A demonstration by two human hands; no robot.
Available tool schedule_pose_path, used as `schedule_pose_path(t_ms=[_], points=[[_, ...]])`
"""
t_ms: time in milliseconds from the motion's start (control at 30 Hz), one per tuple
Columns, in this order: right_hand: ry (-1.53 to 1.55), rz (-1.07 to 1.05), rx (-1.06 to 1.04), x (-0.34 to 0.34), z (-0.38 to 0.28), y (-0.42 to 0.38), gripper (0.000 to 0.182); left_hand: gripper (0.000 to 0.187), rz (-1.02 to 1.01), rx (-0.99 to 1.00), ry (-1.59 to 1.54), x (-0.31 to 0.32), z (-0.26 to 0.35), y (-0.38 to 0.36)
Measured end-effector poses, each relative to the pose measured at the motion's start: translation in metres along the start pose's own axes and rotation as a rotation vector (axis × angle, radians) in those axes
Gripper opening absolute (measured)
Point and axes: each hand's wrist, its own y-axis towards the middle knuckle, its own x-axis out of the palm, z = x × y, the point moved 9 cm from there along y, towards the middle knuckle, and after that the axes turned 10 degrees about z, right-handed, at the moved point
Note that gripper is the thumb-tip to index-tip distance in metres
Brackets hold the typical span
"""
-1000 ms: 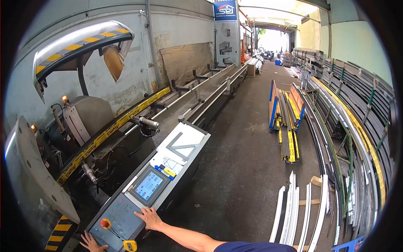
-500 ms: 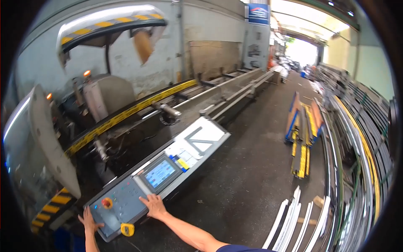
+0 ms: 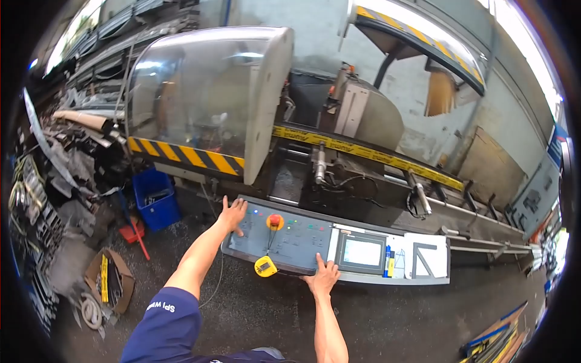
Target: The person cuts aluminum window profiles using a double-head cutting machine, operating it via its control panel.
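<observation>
The person's left hand [image 3: 233,213] lies flat with fingers spread on the left end of the control panel [image 3: 290,239], palm down and holding nothing, its grip wide; the right hand [image 3: 322,278] rests on the panel's near edge, index finger stretched forward onto the buttons just left of the touchscreen [image 3: 362,252], the rest of its grip loose and empty. Both hands set apart on the panel look like a two-handed start stance, which keeps fingers away from the blade. Between the two hands stands the red emergency stop button [image 3: 275,221], and just below it, nearer the person, a yellow tape measure [image 3: 265,266] hangs at the panel's edge. Beyond the left hand rises the clear saw guard [image 3: 206,91] with its yellow-and-black stripe; a blue bin [image 3: 154,196] sits on the floor further left. Compared with half a second ago, the view has swung sharply left: the aisle of stacked profiles is gone, the guard now fills the frame, and the hands keep their places on the panel.
</observation>
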Motion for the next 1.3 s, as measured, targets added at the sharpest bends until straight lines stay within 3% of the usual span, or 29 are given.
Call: schedule_pose_path(t_ms=[733,1033,1067,1167,1300], points=[[-0.051,-0.116,0.023,-0.001,-0.013,0.001,0.1,0.136,-0.228,-0.155,0.013,0.023,0.005,0.019],[-0.059,-0.069,-0.042,0.006,-0.01,0.0,0.099,0.137,-0.234,-0.092,0.027,0.011,0.005,0.011],[-0.061,-0.063,-0.047,0.006,-0.009,0.0,0.1,0.11,-0.219,-0.117,-0.016,0.007,0.004,0.01],[-0.068,-0.081,-0.029,0.004,-0.012,0.001,0.099,0.106,-0.193,-0.14,-0.049,0.018,0.003,0.016],[-0.056,-0.087,-0.021,0.004,-0.011,0.0,0.099,0.083,-0.236,-0.079,0.029,-0.006,0.006,-0.001]])
